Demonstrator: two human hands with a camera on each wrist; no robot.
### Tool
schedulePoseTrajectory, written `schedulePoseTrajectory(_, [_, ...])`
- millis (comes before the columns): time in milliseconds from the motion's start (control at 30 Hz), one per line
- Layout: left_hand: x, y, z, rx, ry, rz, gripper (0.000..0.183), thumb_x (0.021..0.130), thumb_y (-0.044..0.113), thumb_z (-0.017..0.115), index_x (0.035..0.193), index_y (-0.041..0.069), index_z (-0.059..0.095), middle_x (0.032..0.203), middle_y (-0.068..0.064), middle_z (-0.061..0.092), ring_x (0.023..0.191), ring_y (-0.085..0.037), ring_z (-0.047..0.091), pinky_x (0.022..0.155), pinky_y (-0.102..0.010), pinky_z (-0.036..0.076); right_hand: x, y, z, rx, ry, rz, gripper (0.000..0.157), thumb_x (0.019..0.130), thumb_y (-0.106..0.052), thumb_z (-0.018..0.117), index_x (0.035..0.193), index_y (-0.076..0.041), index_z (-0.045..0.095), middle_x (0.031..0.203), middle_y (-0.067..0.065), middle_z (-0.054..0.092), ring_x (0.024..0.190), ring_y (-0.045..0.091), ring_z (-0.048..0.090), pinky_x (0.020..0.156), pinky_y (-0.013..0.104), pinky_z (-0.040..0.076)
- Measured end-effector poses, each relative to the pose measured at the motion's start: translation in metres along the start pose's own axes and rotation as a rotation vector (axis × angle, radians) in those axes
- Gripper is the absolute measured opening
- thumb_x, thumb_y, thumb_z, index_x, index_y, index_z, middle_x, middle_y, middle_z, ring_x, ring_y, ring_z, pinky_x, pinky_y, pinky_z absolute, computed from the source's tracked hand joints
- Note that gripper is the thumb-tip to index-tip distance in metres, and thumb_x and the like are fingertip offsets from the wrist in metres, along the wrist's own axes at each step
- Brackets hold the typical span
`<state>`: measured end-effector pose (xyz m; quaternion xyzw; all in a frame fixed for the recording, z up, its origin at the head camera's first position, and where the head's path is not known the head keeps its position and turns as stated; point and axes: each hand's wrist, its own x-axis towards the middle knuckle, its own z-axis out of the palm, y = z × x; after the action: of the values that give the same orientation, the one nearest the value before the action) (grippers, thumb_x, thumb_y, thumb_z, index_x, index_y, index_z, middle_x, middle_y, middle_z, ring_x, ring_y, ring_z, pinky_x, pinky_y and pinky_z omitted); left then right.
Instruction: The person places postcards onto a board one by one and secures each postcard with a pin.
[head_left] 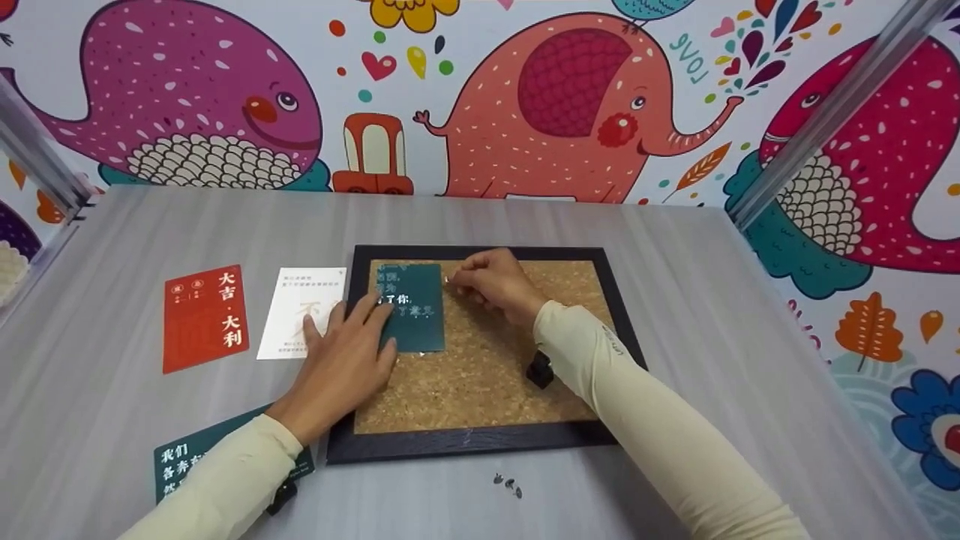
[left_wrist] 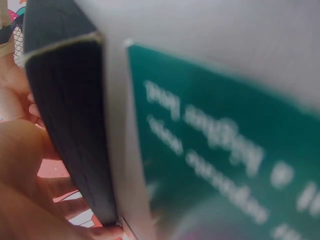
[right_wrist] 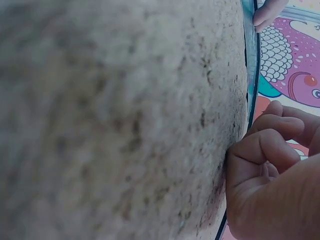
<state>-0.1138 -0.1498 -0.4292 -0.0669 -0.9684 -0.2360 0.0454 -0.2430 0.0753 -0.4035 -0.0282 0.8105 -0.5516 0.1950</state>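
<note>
On my feed, the left grip (head_left: 343, 366) is relaxed, fingers spread over the left side of the green card (head_left: 418, 331), which lies on the upper left of the framed corkboard (head_left: 487, 382). The right grip (head_left: 499, 283), fingers curled, pinches a small bright item (head_left: 448, 280), unidentifiable to me, beside the card's right edge.

Card (head_left: 417, 327) on corkboard (head_left: 480, 390); three cards (head_left: 201, 322) left, pins (head_left: 511, 484) in front

Four cards (head_left: 206, 319) around the left fingers (head_left: 362, 309), one corkboard (head_left: 480, 386) under the right fingers (head_left: 476, 274), three small pins (head_left: 510, 484) nearer the wearer than those fingers.
</note>
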Motion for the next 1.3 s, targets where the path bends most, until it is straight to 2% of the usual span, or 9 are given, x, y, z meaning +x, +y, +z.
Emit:
schedulePoseTrajectory(367, [-0.001, 0.001, 0.001, 0.02, -0.007, -0.005, 0.051, 0.108, 0.022, 0.066, 0.155, 0.002, 0.061, 0.168, -0.022, 0.048, 0.151, -0.059, 0.041, 0.111, -0.095, 0.016, 0.006, -0.002, 0.007, 0.014, -0.005, -0.017, 0.015, 0.104, -0.013, 0.074, 0.092, -0.006, 0.079, 0.074, 0.001, 0.066, 0.061, 0.012, 0.051, 0.051, 0.026, 0.036])
schedulePoseTrajectory(600, [-0.002, 0.0, -0.001, 0.018, -0.015, -0.018, 0.051, 0.108, 0.022, 0.066, 0.155, 0.003, 0.061, 0.168, -0.022, 0.047, 0.151, -0.057, 0.041, 0.112, -0.095, 0.015, 0.012, -0.004, 0.014, 0.03, 0.012, 0.006, 0.014, 0.106, -0.013, 0.073, 0.1, -0.005, 0.082, 0.08, 0.003, 0.068, 0.062, 0.013, 0.052, 0.053, 0.026, 0.04])
schedulePoseTrajectory(733, [-0.003, 0.0, -0.001, 0.02, -0.016, -0.015, 0.051, 0.108, 0.022, 0.066, 0.155, 0.003, 0.061, 0.168, -0.021, 0.048, 0.15, -0.056, 0.043, 0.111, -0.095, 0.015, 0.016, -0.006, 0.017, 0.027, 0.014, 0.014, 0.014, 0.106, -0.013, 0.073, 0.104, -0.004, 0.083, 0.079, 0.003, 0.065, 0.063, 0.013, 0.051, 0.053, 0.027, 0.04])
schedulePoseTrajectory(1300, [-0.001, 0.0, -0.001, 0.023, -0.006, 0.001, 0.051, 0.108, 0.023, 0.066, 0.155, 0.002, 0.061, 0.169, -0.022, 0.047, 0.15, -0.057, 0.042, 0.111, -0.095, 0.016, 0.026, -0.012, 0.021, -0.03, 0.07, 0.045, 0.015, 0.105, -0.014, 0.074, 0.097, -0.005, 0.084, 0.073, 0.002, 0.059, 0.056, 0.013, 0.046, 0.049, 0.028, 0.032])
